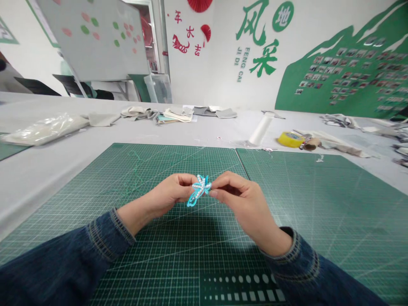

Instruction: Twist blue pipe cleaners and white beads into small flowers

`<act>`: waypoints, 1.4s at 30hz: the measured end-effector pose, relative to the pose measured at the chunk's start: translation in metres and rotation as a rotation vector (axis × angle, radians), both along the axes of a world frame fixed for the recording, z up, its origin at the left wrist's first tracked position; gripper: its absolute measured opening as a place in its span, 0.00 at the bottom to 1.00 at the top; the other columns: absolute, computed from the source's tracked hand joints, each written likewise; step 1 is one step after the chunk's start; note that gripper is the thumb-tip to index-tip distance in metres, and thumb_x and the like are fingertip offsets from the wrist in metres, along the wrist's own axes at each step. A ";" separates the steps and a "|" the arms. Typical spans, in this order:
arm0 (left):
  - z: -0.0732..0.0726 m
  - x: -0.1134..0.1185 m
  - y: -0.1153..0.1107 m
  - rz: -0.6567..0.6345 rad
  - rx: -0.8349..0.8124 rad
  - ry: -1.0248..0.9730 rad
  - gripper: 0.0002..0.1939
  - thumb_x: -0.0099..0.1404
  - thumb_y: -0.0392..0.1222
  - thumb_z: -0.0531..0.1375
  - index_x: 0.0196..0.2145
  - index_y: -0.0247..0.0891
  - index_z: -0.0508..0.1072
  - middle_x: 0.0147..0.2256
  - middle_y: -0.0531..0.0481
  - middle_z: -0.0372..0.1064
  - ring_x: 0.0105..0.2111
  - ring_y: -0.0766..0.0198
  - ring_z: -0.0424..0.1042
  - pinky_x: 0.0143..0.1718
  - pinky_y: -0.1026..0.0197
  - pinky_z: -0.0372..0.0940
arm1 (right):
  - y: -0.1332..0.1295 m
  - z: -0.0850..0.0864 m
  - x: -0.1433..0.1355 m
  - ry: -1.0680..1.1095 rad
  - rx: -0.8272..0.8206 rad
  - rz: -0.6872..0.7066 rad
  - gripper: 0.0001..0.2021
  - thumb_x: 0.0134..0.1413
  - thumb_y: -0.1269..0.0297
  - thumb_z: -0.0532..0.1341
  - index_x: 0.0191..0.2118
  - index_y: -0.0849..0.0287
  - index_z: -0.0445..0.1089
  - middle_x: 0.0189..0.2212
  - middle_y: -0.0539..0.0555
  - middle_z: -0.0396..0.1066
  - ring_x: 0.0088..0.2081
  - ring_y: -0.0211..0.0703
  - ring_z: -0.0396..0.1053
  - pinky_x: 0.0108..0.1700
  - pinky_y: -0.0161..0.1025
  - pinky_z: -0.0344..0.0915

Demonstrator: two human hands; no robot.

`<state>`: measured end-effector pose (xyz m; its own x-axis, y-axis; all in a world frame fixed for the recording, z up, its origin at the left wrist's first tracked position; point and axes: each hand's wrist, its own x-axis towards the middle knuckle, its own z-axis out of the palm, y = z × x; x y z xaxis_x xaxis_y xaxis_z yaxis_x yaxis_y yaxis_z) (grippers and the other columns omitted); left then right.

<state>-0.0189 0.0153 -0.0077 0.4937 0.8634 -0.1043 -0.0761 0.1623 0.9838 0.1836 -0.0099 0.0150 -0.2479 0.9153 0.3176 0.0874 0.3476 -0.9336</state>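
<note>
Two hands, left hand (168, 196) and right hand (245, 204), on one turquoise bow (199, 189).

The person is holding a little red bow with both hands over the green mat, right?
Not quite. The bow is light blue with white beads, not red. The head view shows it pinched between the left hand and the right hand, held over the green mat, just as you said.

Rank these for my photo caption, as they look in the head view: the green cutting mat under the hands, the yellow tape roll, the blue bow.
Largest to smallest:
1. green cutting mat, by far
2. yellow tape roll
3. blue bow
The last two look alike; the bow is nearer the camera, so their order is unsure.
</note>
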 end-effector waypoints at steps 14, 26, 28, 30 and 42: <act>-0.016 0.034 -0.020 0.296 -0.072 -0.126 0.13 0.58 0.47 0.68 0.28 0.36 0.70 0.20 0.60 0.52 0.19 0.74 0.45 0.20 0.65 0.39 | 0.009 -0.015 -0.005 0.327 -0.362 -0.162 0.05 0.44 0.68 0.69 0.32 0.58 0.77 0.22 0.46 0.68 0.23 0.32 0.57 0.26 0.34 0.53; -0.007 0.035 -0.026 0.370 0.085 0.122 0.12 0.60 0.49 0.66 0.32 0.37 0.77 0.19 0.59 0.58 0.20 0.73 0.51 0.21 0.67 0.48 | 0.015 -0.020 0.000 0.221 -0.268 -0.295 0.06 0.47 0.66 0.67 0.34 0.58 0.77 0.23 0.47 0.69 0.23 0.34 0.59 0.27 0.36 0.55; -0.007 0.034 -0.027 0.383 0.179 0.221 0.11 0.61 0.49 0.65 0.33 0.38 0.78 0.22 0.55 0.66 0.22 0.70 0.58 0.24 0.66 0.53 | 0.016 -0.019 0.002 0.115 -0.186 -0.348 0.05 0.50 0.66 0.66 0.34 0.58 0.76 0.25 0.48 0.71 0.25 0.36 0.62 0.28 0.37 0.58; -0.006 0.031 -0.027 0.391 0.333 0.365 0.09 0.63 0.48 0.63 0.33 0.41 0.79 0.26 0.53 0.71 0.25 0.67 0.63 0.27 0.64 0.58 | 0.016 -0.018 0.004 -0.018 -0.069 -0.414 0.03 0.52 0.68 0.64 0.34 0.58 0.76 0.27 0.50 0.73 0.28 0.38 0.65 0.31 0.38 0.61; 0.019 0.005 -0.030 0.561 1.511 0.905 0.05 0.65 0.35 0.62 0.39 0.39 0.77 0.24 0.54 0.68 0.25 0.65 0.62 0.29 0.61 0.59 | 0.003 -0.013 0.004 -0.653 0.508 -0.373 0.09 0.63 0.73 0.56 0.38 0.59 0.74 0.34 0.52 0.72 0.36 0.42 0.69 0.40 0.40 0.64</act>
<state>-0.0136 -0.0149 0.0109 0.3912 0.4852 0.7820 0.7656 -0.6431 0.0160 0.1871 -0.0072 0.0016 -0.2358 0.7605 0.6050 0.7347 0.5470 -0.4012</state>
